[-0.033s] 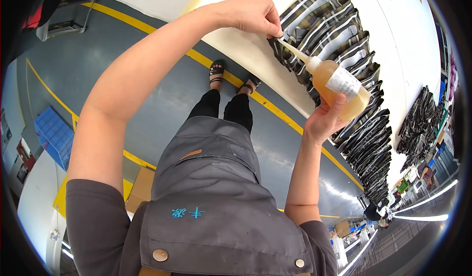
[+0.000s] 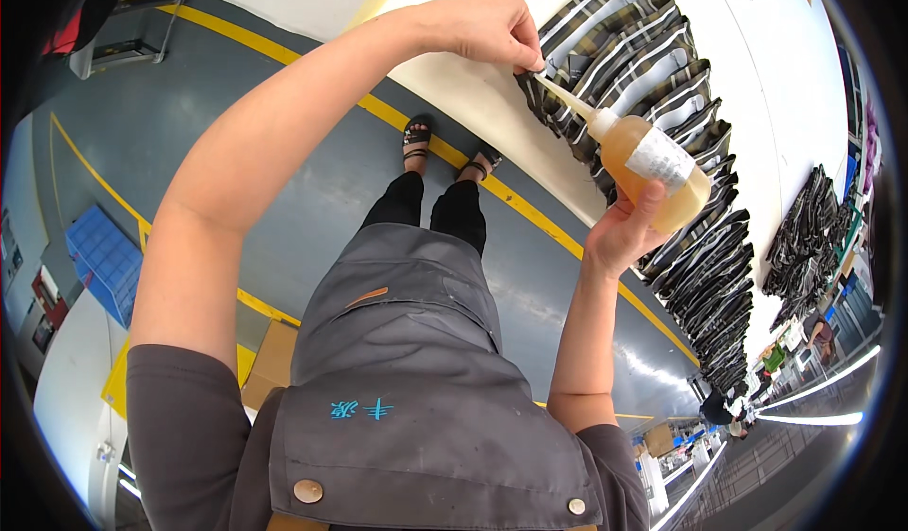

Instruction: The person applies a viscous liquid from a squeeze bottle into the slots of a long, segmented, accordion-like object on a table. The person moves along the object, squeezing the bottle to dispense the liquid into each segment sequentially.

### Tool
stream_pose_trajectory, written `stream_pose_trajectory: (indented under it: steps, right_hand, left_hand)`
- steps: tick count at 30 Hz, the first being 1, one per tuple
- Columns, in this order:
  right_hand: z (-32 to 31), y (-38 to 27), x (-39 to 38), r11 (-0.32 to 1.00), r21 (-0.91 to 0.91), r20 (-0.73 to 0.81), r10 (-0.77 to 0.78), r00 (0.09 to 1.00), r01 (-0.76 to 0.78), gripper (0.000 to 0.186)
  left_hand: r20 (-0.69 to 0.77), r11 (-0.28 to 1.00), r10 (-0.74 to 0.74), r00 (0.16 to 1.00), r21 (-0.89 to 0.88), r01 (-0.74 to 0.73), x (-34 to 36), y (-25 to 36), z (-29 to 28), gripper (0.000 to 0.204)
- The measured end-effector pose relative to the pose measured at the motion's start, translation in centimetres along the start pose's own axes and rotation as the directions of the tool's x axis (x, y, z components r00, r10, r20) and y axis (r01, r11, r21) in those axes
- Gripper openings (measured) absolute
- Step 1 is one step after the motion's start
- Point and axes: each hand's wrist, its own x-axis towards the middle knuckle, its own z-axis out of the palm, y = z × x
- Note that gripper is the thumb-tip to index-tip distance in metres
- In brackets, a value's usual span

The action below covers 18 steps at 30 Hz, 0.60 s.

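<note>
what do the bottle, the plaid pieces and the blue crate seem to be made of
Bottle: probably smooth plastic; its amber body looks translucent.
Plaid pieces: matte cloth, likely woven, given the soft folds.
Blue crate: likely moulded plastic, with evenly coloured, ridged walls; finish unclear.

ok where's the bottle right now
In the head view, the bottle is right of centre, held in the right hand, its nozzle pointing toward the left hand.
</note>
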Motion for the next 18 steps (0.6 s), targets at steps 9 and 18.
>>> stream_pose_trajectory:
  steps: [9, 18]
  right_hand:
    - [0.0, 0.7, -1.2, 0.988, -0.097, 0.041, -0.121, 0.992, 0.124, 0.059]
    - [-0.2, 0.8, -1.5, 0.994, -0.064, 0.054, -0.085, 0.995, 0.088, 0.058]
  left_hand:
    - [0.002, 0.998, -0.055, 0.999, 0.041, 0.055, 0.0, 0.5, 0.1, 0.021]
    - [0.023, 0.997, -0.071, 0.997, 0.01, 0.071, -0.3, 0.8, -0.2, 0.021]
